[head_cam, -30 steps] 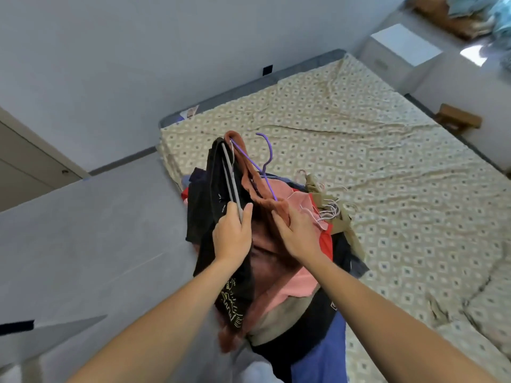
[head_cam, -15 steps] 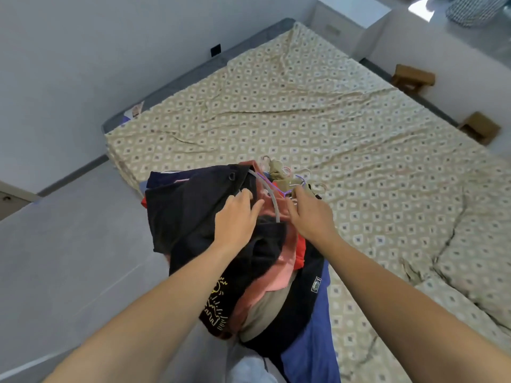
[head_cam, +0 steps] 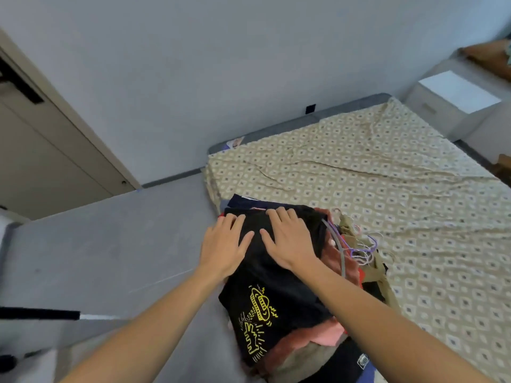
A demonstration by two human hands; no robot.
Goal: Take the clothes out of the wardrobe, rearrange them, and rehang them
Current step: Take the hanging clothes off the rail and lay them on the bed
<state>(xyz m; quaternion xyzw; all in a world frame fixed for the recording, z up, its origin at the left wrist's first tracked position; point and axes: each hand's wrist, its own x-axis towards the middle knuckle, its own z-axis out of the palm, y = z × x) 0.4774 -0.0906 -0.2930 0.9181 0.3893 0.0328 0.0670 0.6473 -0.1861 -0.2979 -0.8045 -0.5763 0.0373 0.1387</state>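
- Now we press both hands flat on the pile of clothes [head_cam: 290,294], which lies on the near corner of the bed [head_cam: 387,194].
- Our left hand [head_cam: 224,247] has its fingers spread and straight, resting on the black shirt [head_cam: 265,299] on top of the pile.
- Our right hand [head_cam: 287,241] does the same, just beside the left hand, with fingers spread and holding nothing.
- We think the pile could slide off the bed, because part of it hangs over the bed's edge toward the floor [head_cam: 110,258].
- We think the hangers [head_cam: 356,244] could get tangled, because their hooks are bunched up on the far side of the pile, toward the middle of the bed.
- We think a hook could also catch on another shirt if we pull one piece out fast.
- So the pile sits right under our palms, touching both of them, with the black shirt's yellow drawing [head_cam: 257,322] closer to us than our hands are.
- Our hands grip nothing yet, so we think we must pinch one hanger or one shirt to sort the pile.
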